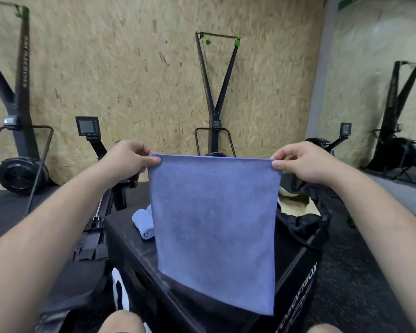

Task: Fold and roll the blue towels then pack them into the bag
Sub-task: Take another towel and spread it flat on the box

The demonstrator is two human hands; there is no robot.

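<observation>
Head view: limp, soft blue cloth towel [214, 224], likely light.
Left hand [130, 157] and right hand [303, 162] pinch its top corners, good holds.

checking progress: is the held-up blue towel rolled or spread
Spread: blue cloth towel hangs flat, top corners pinched by left hand and right hand.

I am in a gym. A tall black ski machine [216, 92] stands straight ahead against the chipboard wall [118, 68], and a second one [22, 92] stands at my left with a round flywheel [19, 175] at its foot. Between them a rower's monitor [87, 126] sits on its arm, and the rower's rail [99, 212] runs toward me. The floor [351, 272] is black speckled rubber. In front of me is a black padded box [296, 280] with white lettering down its side. At my right a wall mirror [382, 80] shows such machines again.
</observation>
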